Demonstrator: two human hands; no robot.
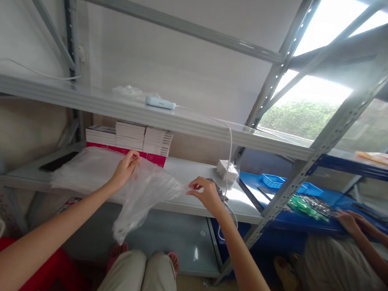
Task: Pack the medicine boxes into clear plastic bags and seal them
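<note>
Plastic and filmy, the bag (150, 189) hangs just left of the frame's centre, its edges pinched by my left hand (126, 170) and my right hand (206, 193), and a hard outward tug could tear it.

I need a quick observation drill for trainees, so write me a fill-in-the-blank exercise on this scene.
1. The left hand and right hand hold a thin bag made of ____.
2. The stool at lower left is ____.
3. The trays at right are ____.
4. A cord hangs over the edge of the upper ____.

Missing words: plastic; red; blue; shelf.
</note>
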